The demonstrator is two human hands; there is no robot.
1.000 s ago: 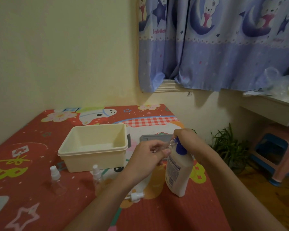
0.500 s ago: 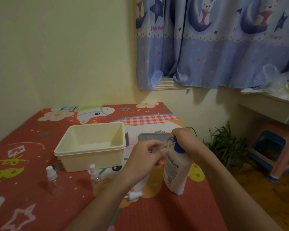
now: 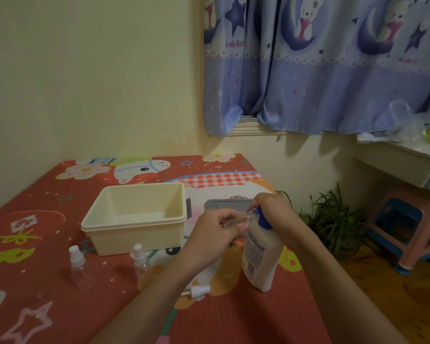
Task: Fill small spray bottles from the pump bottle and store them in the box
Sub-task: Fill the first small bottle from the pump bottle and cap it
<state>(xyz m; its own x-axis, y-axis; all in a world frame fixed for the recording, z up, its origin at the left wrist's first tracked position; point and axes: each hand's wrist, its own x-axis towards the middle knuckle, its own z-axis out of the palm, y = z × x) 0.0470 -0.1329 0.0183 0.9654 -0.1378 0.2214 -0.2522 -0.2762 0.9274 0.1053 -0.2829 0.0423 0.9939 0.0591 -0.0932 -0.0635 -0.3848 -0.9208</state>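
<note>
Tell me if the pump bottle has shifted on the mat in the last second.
No. The pump bottle stands at the same spot right of the cream box; only the camera has drifted.

A red cartoon-printed mat (image 3: 60, 281) carries a cream rectangular plastic box (image 3: 134, 229) and a white plastic pump bottle (image 3: 261, 259) with blue pump head (image 3: 263, 219). Clear small spray bottles (image 3: 77, 266) have white caps. The blue fabric curtain (image 3: 333, 70) bears bears, moons and stars.

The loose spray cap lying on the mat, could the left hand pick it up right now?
Probably not yet: the left hand is holding a small clear bottle at the pump bottle. The spray cap lies unobstructed below its wrist.
</note>
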